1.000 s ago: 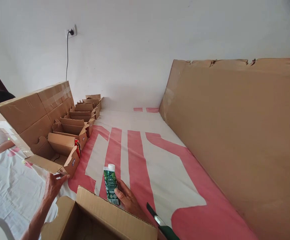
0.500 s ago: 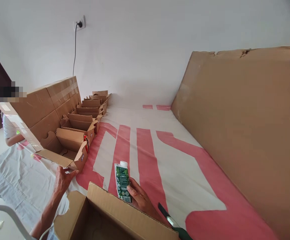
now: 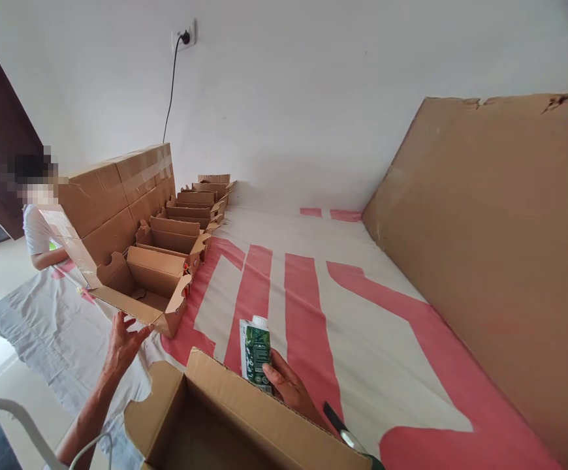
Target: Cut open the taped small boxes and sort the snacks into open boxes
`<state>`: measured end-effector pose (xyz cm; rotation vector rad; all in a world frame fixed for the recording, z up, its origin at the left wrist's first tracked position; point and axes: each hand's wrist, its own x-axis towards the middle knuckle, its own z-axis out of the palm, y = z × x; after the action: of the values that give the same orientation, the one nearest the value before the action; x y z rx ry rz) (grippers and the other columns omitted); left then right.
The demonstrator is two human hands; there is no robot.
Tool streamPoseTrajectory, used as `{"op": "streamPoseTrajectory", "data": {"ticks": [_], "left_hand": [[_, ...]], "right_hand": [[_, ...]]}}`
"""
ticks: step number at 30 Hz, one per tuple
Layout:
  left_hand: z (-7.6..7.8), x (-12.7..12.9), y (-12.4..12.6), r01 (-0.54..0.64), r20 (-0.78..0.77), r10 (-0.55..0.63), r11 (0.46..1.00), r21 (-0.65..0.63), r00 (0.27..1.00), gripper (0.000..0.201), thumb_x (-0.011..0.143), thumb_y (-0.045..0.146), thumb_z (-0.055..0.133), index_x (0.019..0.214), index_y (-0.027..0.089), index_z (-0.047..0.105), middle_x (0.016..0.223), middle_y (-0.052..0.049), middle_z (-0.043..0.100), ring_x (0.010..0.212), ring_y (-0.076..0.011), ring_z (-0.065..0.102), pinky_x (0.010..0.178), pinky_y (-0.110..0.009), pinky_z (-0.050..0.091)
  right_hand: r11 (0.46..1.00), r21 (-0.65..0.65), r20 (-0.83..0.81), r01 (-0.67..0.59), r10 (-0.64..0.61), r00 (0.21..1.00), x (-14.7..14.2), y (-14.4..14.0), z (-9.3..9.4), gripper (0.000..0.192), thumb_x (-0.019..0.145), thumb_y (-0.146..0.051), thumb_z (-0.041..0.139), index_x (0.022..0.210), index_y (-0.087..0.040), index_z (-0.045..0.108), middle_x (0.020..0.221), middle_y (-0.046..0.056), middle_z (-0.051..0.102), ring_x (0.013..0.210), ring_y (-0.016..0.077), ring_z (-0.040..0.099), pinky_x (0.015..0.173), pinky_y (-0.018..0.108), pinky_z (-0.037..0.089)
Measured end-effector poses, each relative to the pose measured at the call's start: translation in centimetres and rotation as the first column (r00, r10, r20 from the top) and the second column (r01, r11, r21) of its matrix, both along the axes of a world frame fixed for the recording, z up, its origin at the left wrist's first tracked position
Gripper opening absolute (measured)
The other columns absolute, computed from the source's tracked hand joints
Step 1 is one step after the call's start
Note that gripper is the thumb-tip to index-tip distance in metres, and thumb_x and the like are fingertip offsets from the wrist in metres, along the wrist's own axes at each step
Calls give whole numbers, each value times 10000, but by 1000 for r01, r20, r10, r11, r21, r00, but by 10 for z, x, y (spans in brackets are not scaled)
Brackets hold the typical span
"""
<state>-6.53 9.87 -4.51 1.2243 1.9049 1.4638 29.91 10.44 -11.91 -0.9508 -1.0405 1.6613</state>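
Note:
In my right hand point(image 3: 288, 388) is a small green drink carton point(image 3: 257, 352) with a white screw cap, held upright by its side between thumb and fingers. The carton is just beyond an open cardboard box point(image 3: 259, 414) in the near foreground, whose wall hides part of my wrist. My left hand point(image 3: 123, 346) grips the lower front edge of another open cardboard box point(image 3: 151, 287), thumb and fingers apart along it; the fingertips are partly hidden under its flap. That box's visible inside has a dark curved cut-out mark on its floor.
Several open boxes point(image 3: 173, 238) run in a row toward the wall, beside stacked taped cartons point(image 3: 98, 202). A person point(image 3: 44, 235) is behind the stack. A large cardboard sheet point(image 3: 504, 248) leans at right. A dark-handled tool point(image 3: 345, 434) lies on the red-and-white cloth point(image 3: 362, 339).
The view has swung a little left, so everything appears shifted to the right. My right hand and the carton sit slightly lower behind the near box. My left hand stays at the box edge.

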Motion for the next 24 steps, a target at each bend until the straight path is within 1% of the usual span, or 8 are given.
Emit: {"op": "streamPoseTrajectory", "data": {"ticks": [4, 7, 9, 11, 14, 18, 22, 24], "left_hand": [[34, -12, -8, -76, -35, 78, 995, 60, 996, 707, 633, 692, 835, 1086, 224, 558, 1212, -114, 644, 1027, -278, 701, 718, -343, 616], [72, -15, -23, -203, -198, 231, 967, 153, 953, 637, 696, 638, 802, 1135, 229, 591, 1202, -100, 654, 1008, -274, 700, 721, -362, 616], [99, -11, -31, -214, -356, 276, 955, 205, 893, 520, 774, 580, 757, 1146, 237, 637, 1206, -90, 680, 1027, -272, 699, 811, -405, 625], [124, -3, -32, -161, -493, 250, 963, 216, 833, 416, 821, 538, 709, 1112, 242, 678, 1165, -77, 714, 1018, -274, 707, 867, -428, 618], [149, 8, -15, -18, -627, 104, 990, 142, 772, 398, 835, 533, 666, 1101, 240, 709, 1110, -78, 754, 1045, -294, 721, 864, -418, 602], [161, 21, 24, 55, -719, -97, 995, -82, 688, 544, 832, 592, 655, 1241, 237, 705, 1098, -89, 783, 1054, -319, 734, 839, -405, 561], [156, 41, 51, 71, -721, -314, 935, -347, 617, 748, 808, 670, 693, 1424, 250, 634, 1086, -92, 800, 994, -335, 750, 834, -402, 533], [151, 51, 62, 89, -714, -337, 928, -361, 614, 809, 752, 688, 752, 1419, 244, 642, 999, -95, 801, 958, -358, 753, 822, -400, 522]], "right_hand": [[999, 43, 15, 6, -6, 1000, 0, 1, 11, 557, 842, -700, 757, 1183, -260, 735, 903, 58, 711, 768, 246, 622, 693, 368, 507], [997, 74, 2, 3, -3, 1000, -1, 3, 18, 541, 840, -684, 763, 1176, -261, 742, 915, 56, 714, 810, 259, 636, 772, 397, 526], [997, 79, -24, -3, 5, 1000, -3, 3, 19, 527, 845, -675, 760, 1185, -272, 738, 918, 50, 712, 816, 258, 637, 800, 404, 528], [997, 80, -50, -4, 8, 999, -4, 4, 18, 517, 847, -672, 758, 1193, -287, 735, 909, 42, 707, 818, 257, 636, 809, 404, 528], [995, 96, -58, 2, 4, 998, -6, 5, 16, 510, 847, -671, 758, 1186, -290, 740, 894, 39, 704, 830, 258, 633, 823, 406, 530], [992, 126, -35, 11, -7, 999, -5, 6, 22, 549, 833, -664, 773, 1208, -264, 744, 965, 55, 729, 891, 263, 643, 850, 409, 539], [992, 127, -62, 14, -6, 998, -6, 6, 31, 597, 839, -685, 764, 1266, -269, 734, 1090, 81, 752, 1011, 296, 670, 897, 430, 545], [991, 131, -68, 7, 2, 998, -6, 6, 32, 593, 855, -687, 756, 1279, -272, 731, 1160, 93, 754, 1075, 306, 672, 937, 437, 537]]}}
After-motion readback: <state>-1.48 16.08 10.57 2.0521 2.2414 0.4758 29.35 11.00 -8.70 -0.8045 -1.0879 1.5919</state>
